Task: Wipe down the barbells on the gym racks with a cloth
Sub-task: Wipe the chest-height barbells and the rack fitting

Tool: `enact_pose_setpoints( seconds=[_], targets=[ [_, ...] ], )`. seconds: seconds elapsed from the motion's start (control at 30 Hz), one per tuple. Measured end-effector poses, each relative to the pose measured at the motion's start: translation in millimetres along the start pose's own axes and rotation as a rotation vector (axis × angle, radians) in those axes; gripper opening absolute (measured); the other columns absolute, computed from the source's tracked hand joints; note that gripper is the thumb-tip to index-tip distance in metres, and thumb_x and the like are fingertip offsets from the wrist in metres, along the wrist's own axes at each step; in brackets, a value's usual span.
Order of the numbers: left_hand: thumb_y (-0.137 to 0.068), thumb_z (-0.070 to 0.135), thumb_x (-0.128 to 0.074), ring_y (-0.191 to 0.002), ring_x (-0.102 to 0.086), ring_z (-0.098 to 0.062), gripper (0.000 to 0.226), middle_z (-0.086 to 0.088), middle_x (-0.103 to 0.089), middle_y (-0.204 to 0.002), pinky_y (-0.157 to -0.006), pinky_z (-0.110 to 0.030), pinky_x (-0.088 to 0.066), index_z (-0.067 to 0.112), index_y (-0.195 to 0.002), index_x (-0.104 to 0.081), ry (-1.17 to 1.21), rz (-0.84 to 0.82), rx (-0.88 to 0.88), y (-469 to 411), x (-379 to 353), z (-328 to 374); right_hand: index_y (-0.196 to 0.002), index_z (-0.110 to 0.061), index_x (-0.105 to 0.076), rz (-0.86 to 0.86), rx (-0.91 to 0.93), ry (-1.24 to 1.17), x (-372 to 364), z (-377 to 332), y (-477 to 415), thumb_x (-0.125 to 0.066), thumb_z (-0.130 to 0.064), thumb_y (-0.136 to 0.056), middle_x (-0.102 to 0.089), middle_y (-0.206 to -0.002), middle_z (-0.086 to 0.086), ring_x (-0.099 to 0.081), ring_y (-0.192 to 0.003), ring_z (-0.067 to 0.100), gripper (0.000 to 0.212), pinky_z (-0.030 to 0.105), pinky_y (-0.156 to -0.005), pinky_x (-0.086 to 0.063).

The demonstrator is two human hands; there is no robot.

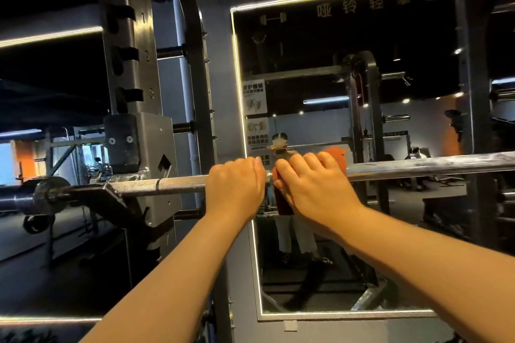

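Where the long knurled steel barbell [178, 185] crossed the middle of the frame, its left end resting on the dark metal rack [131, 69] at centre left, a red-orange cloth [282, 203] lay draped over it. The right hand [315, 184] curled its fingers over that cloth, clamping it to the bar. Just beside it, the left hand [235, 184] wrapped around the bare steel. Behind both hung a light-edged wall mirror [306, 44].

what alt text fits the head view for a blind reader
A person's left hand grips a steel barbell on a gym rack while the right hand holds a red cloth over the bar beside it. A light-edged mirror hangs behind.
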State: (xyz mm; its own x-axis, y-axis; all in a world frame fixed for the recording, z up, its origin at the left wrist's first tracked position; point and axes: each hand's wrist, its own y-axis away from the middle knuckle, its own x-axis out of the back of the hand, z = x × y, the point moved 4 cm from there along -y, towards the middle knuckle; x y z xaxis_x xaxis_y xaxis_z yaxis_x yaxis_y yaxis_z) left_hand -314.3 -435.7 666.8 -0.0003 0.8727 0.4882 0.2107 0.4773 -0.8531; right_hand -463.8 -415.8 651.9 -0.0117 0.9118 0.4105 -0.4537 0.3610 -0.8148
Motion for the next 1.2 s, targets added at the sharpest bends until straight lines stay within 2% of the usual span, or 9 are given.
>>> enact_pose_setpoints(
  seconds=[0.1,0.2,0.33,0.47,0.57,0.8,0.9,1.03,1.2],
  targets=[
    [-0.109,0.040,-0.028,-0.067,-0.046,-0.012,0.029,0.006,-0.045,-0.077,-0.071,-0.026,-0.042,0.024,-0.090,-0.045,-0.012,-0.019,0.010,-1,1,0,-0.134,-0.021,-0.049,-0.300,0.169,-0.079,19,7,-26,-0.039,-0.044,-0.108,-0.063,-0.123,0.005,-0.063,-0.112,0.026,0.036,0.039,-0.092,-0.049],
    [-0.109,0.038,-0.026,-0.069,-0.049,-0.013,0.036,0.006,-0.049,-0.079,-0.073,-0.028,-0.047,0.021,-0.097,-0.055,-0.015,-0.035,0.014,0,4,2,-0.142,-0.019,-0.044,-0.592,0.106,-0.200,27,14,-40,-0.037,-0.038,-0.111,-0.059,-0.132,0.006,-0.057,-0.122,0.025,0.037,0.034,-0.094,-0.045],
    [-0.109,0.038,-0.031,-0.072,-0.048,-0.013,0.028,0.005,-0.047,-0.082,-0.071,-0.027,-0.044,0.022,-0.099,-0.052,-0.034,-0.052,-0.008,0,4,1,-0.141,-0.017,-0.043,-0.382,0.069,-0.063,21,5,-28,-0.057,-0.042,-0.102,-0.062,-0.128,0.007,-0.063,-0.115,0.028,0.048,0.041,-0.093,-0.054],
    [-0.109,0.039,-0.029,-0.063,-0.042,-0.010,0.029,0.009,-0.038,-0.073,-0.065,-0.025,-0.037,0.024,-0.091,-0.045,-0.048,-0.039,-0.026,1,3,1,-0.146,-0.022,-0.043,-0.176,0.082,-0.140,20,13,-2,-0.052,-0.047,-0.102,-0.060,-0.136,0.004,-0.059,-0.121,0.026,0.052,0.041,-0.100,-0.046],
    [-0.109,0.040,-0.028,-0.055,-0.034,-0.006,0.028,0.011,-0.032,-0.067,-0.064,-0.024,-0.034,0.025,-0.089,-0.040,-0.035,-0.037,-0.023,-1,-1,-2,-0.143,-0.025,-0.042,-0.264,-0.003,-0.179,27,33,1,-0.035,-0.050,-0.107,-0.059,-0.132,0.000,-0.058,-0.119,0.022,0.044,0.037,-0.099,-0.046],
    [-0.108,0.038,-0.032,-0.050,-0.022,-0.001,0.030,0.013,-0.024,-0.061,-0.055,-0.026,-0.024,0.025,-0.082,-0.040,-0.015,0.009,0.001,1,-3,-4,-0.120,-0.013,-0.056,-0.670,-0.349,-0.191,4,51,-39,-0.045,-0.044,-0.104,-0.063,-0.103,0.005,-0.061,-0.098,0.027,0.037,0.041,-0.088,-0.050],
    [-0.108,0.037,-0.031,-0.050,-0.024,-0.001,0.032,0.013,-0.025,-0.060,-0.058,-0.027,-0.028,0.025,-0.080,-0.041,0.024,0.017,0.018,0,-4,-5,-0.116,-0.018,-0.054,-0.386,-0.251,-0.024,13,32,-22,-0.047,-0.041,-0.104,-0.060,-0.094,0.002,-0.061,-0.087,0.025,0.027,0.039,-0.075,-0.047],
    [-0.108,0.038,-0.029,-0.050,-0.026,-0.001,0.034,0.014,-0.027,-0.060,-0.060,-0.026,-0.033,0.025,-0.080,-0.041,0.046,0.012,0.028,-1,-3,-4,-0.129,-0.020,-0.058,0.041,-0.009,-0.010,7,37,28,-0.035,-0.045,-0.103,-0.067,-0.112,0.002,-0.066,-0.099,0.027,0.043,0.043,-0.087,-0.051],
    [-0.108,0.036,-0.026,-0.050,-0.025,-0.001,0.033,0.013,-0.027,-0.061,-0.059,-0.028,-0.032,0.025,-0.081,-0.041,-0.005,-0.025,0.008,-2,-3,-3,-0.119,-0.023,-0.056,-0.232,-0.049,-0.025,22,87,25,-0.017,-0.051,-0.103,-0.068,-0.107,0.000,-0.066,-0.092,0.021,0.050,0.036,-0.081,-0.054]
  ],
)
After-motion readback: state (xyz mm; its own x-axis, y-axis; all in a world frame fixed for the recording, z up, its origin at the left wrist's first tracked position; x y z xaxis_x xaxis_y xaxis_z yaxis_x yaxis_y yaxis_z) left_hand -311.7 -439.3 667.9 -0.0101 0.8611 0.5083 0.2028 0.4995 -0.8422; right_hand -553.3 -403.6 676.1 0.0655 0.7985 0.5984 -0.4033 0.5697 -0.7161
